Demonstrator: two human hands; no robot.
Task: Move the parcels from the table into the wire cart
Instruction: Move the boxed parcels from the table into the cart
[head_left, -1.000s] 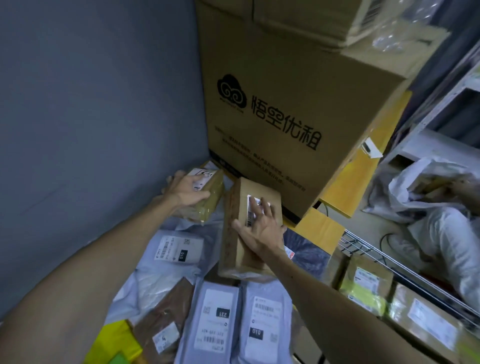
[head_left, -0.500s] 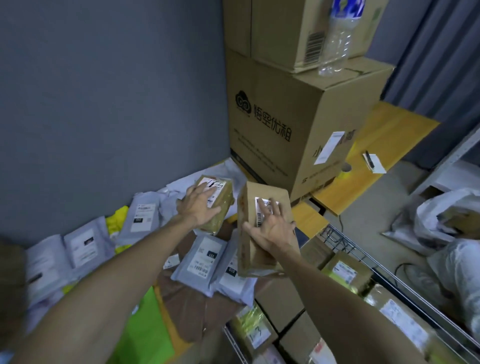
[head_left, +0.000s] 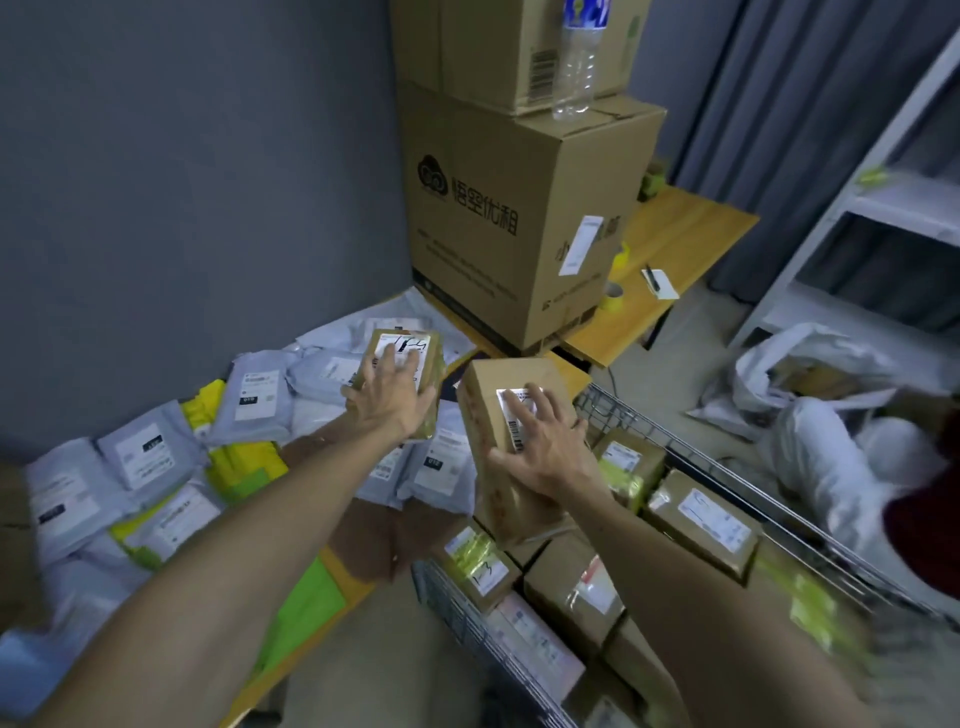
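Note:
My left hand (head_left: 390, 399) grips a small brown box (head_left: 410, 349) with a white label and yellowish tape, held above the parcels on the table. My right hand (head_left: 540, 451) grips a longer cardboard box (head_left: 498, 395) with a barcode label, held over the near corner of the wire cart (head_left: 623, 415). The cart at lower right holds several taped cardboard parcels (head_left: 701, 525). Grey and yellow-green mailer bags (head_left: 150, 457) cover the wooden table (head_left: 675, 234) at left.
Two big cardboard cartons (head_left: 519, 223) are stacked on the table's far end, with a clear plastic bottle (head_left: 574, 67) on top. A grey wall stands behind. White bags (head_left: 810, 374) lie on the floor at right, beside a white shelf unit (head_left: 883, 208).
Both hands have lifted their boxes up and back from the big carton. The right hand's box has moved toward the cart. The view has pulled back, showing more of the table and cart.

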